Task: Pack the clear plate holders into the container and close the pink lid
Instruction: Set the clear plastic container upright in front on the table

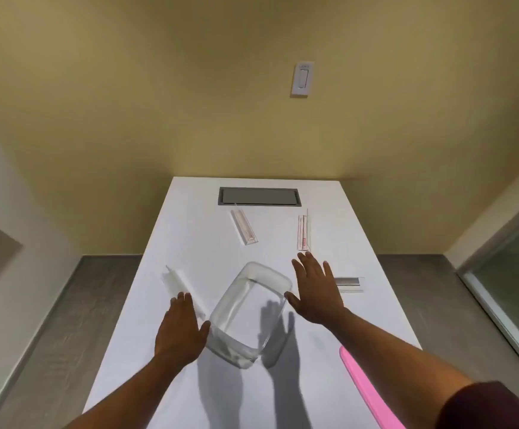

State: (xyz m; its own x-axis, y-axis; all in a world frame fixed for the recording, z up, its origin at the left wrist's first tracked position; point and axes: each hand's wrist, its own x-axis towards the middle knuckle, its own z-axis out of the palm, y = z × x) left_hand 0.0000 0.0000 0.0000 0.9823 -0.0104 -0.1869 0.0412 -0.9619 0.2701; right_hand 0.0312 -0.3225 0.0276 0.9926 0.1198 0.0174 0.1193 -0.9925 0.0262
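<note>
Pink lid lies nearest you at the right table edge, under your right forearm. Beyond it, the clear container sits open and empty between your hands. Your left hand, fingers spread, touches its left wall with the thumb; one plate holder lies just under those fingertips. Your right hand hovers, fingers splayed, gripping nothing. Two more holders lie farther back.

Single head-worn wide-angle view: white table seen from above its near end, facing forward and down toward the yellow wall; both forearms framed close below.
</note>
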